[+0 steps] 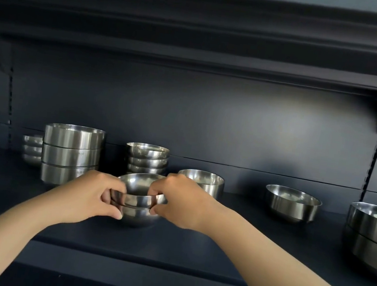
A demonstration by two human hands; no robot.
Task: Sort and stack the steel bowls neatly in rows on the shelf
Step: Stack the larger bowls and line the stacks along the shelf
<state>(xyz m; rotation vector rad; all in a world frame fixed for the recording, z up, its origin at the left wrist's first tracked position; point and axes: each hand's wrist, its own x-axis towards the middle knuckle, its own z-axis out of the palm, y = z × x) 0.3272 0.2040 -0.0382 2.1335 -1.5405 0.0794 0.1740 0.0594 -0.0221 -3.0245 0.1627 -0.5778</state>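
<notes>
Both hands on it: left hand (93, 193) and right hand (176, 199) pinch the rim of the top bowl (139, 190), nested in a lower bowl (138, 217) near the front of the dark shelf (241, 242); just behind, a small stack (147, 159), tall stack (72, 153) far left

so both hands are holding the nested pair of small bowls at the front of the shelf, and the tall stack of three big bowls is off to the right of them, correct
Not quite: in the head view the tall stack of three big bowls stands to the left of them, not the right. The rest holds: the left hand and right hand hold the nested pair of small bowls at the front of the shelf.
</notes>
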